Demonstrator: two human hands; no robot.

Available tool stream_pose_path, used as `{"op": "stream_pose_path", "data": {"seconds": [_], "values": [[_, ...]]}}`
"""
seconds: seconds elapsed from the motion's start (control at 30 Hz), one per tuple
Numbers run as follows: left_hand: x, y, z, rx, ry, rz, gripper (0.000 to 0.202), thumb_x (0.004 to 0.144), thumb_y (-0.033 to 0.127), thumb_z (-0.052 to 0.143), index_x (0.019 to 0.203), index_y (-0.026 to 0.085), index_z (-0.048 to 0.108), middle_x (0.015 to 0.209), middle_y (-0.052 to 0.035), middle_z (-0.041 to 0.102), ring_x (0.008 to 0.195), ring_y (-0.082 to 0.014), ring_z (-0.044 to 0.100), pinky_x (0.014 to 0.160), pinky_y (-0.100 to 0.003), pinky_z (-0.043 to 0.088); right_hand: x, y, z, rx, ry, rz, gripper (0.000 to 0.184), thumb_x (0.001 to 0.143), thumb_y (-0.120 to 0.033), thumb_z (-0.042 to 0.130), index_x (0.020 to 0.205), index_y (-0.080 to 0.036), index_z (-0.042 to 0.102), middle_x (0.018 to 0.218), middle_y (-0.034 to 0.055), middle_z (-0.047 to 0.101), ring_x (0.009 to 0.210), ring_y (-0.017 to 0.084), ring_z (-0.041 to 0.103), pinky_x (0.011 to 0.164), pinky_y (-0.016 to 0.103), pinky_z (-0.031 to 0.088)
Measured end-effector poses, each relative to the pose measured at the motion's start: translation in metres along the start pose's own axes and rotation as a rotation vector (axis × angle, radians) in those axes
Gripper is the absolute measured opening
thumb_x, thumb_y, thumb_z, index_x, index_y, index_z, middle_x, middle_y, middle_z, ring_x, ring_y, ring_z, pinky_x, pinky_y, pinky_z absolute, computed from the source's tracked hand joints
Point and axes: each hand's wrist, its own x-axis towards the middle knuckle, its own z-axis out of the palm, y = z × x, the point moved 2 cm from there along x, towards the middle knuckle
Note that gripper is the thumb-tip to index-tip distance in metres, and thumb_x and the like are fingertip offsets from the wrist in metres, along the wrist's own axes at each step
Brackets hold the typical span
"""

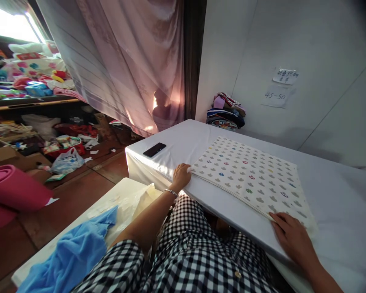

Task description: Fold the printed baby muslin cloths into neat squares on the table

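Observation:
A white cloth [247, 173] printed with grey shapes and small coloured motifs lies spread flat on a white-covered table [183, 138], with more than one layer along its near edge. At its left near corner, my left hand [181, 176] is closed on the fabric, the thumb side partly hidden. My right hand [293, 236] grips the near edge toward the right corner, index finger on top and the thumb lower at the edge. A black phone [154, 149] lies on the table, left of the cloth and beyond my left hand.
To my left, a low white surface [106, 191] bears a blue cloth [76, 248] and clear plastic. Folded fabrics [225, 112] are stacked at the table's back by the wall. A pink curtain [134, 61] hangs behind. A pink rolled mat [15, 195] and bags [67, 160] lie on the floor.

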Motion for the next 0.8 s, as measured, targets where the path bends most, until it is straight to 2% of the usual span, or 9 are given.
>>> {"op": "stream_pose_path", "data": {"seconds": [0.17,0.33,0.53,0.67,0.8], "values": [[0.0,0.003,0.005,-0.007,-0.064,-0.027,0.031,0.074,0.018,0.048,0.101,0.022,0.061,0.103,-0.0043,0.062,0.102,-0.0221,0.051,0.09,-0.037,0.037,-0.001,0.002,0.004,-0.014,0.014,-0.006,0.04,0.088,-0.038,0.034,0.109,-0.021,0.064,0.106,0.0097,0.059,0.094,0.025,0.055,0.082,0.041,0.044],[0.005,0.009,0.011,-0.039,-0.034,-0.051,0.025,0.073,0.015,0.047,0.094,0.021,0.059,0.095,-0.0041,0.064,0.097,-0.0218,0.053,0.084,-0.035,0.039,-0.001,0.003,0.007,-0.021,0.028,-0.013,0.04,0.088,-0.039,0.035,0.109,-0.02,0.065,0.107,0.01,0.059,0.095,0.026,0.054,0.083,0.04,0.044],[0.013,0.015,0.006,-0.105,-0.035,-0.126,0.022,0.076,0.014,0.045,0.095,0.02,0.053,0.093,-0.0052,0.063,0.086,-0.0201,0.057,0.074,-0.032,0.042,-0.002,0.001,0.008,-0.022,0.056,-0.005,0.04,0.089,-0.04,0.035,0.108,-0.021,0.065,0.107,0.0096,0.06,0.098,0.026,0.055,0.084,0.041,0.044],[0.016,0.018,0.003,-0.06,-0.035,-0.03,0.027,0.074,0.007,0.042,0.095,0.02,0.053,0.098,-0.0059,0.058,0.085,-0.019,0.056,0.071,-0.03,0.043,-0.002,0.001,0.007,-0.013,0.057,-0.002,0.039,0.089,-0.039,0.036,0.109,-0.021,0.065,0.108,0.0095,0.06,0.102,0.027,0.053,0.085,0.04,0.045],[0.017,0.017,0.006,0.074,-0.129,0.087,0.028,0.075,0.003,0.038,0.085,0.019,0.059,0.097,-0.0065,0.055,0.091,-0.0203,0.055,0.072,-0.031,0.043,-0.003,0.003,0.009,0.026,0.036,0.008,0.039,0.09,-0.036,0.034,0.112,-0.022,0.063,0.111,0.0096,0.06,0.102,0.025,0.054,0.086,0.04,0.045]]}}
